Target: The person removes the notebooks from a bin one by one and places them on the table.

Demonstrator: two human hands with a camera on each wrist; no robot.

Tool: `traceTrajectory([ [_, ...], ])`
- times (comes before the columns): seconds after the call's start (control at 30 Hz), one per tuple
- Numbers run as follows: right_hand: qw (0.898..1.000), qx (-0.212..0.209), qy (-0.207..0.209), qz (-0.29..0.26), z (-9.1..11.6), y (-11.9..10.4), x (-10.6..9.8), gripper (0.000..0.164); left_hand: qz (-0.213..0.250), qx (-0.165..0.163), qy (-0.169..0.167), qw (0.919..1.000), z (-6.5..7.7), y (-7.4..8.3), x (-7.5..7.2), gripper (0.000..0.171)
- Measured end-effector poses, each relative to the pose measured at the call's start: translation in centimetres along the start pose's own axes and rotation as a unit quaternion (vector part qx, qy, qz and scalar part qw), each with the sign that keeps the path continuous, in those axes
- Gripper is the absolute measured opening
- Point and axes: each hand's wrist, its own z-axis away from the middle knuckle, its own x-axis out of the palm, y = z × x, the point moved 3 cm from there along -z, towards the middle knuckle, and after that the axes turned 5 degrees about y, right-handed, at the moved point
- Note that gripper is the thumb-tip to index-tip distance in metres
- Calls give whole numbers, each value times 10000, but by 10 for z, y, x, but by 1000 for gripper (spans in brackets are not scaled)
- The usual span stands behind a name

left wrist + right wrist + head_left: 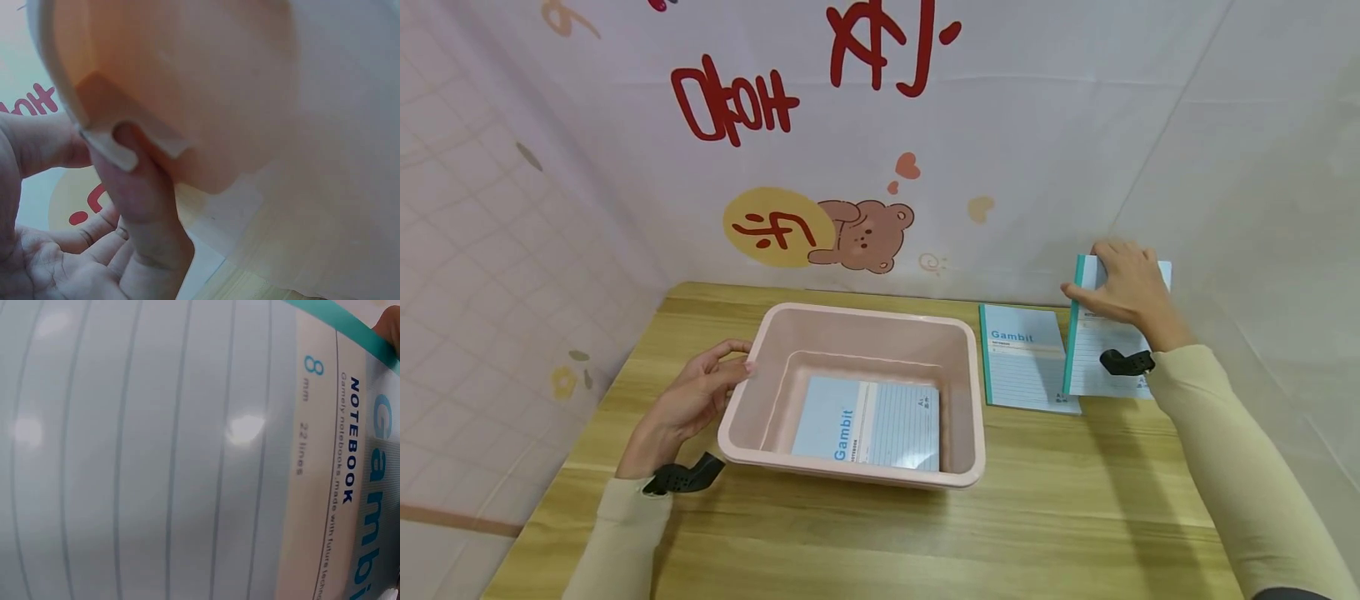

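Observation:
A pale pink plastic basin (857,479) stands on the table. Its left rim is pinched between the thumb and fingers of my left hand (688,400); the left wrist view shows the thumb (147,206) against the lipped edge. Inside the basin lies a light blue "Gambit" notebook (898,417), turned sideways. At the right, my right hand (1126,283) grips the upper part of another such notebook (1101,362) with a teal spine, held tilted, its shadow falling on the table. That notebook's lined cover (175,456) fills most of the right wrist view.
A further blue notebook (1026,367) lies flat between the basin and the held one, partly overlapped by it in the head view. The wooden table (880,542) ends at a white backdrop (1037,167) printed with a bear and red characters. A pale wall stands close on the right.

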Motion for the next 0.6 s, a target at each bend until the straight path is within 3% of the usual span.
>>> traceTrajectory([
  [0.37,9966,292,-741,198,18,44,28,71,7,25,13,10000,1,0,0,22],
  [0.6,9948,382,-944,95,28,63,52,76,58,20,-24,10000,0,0,0,23],
])
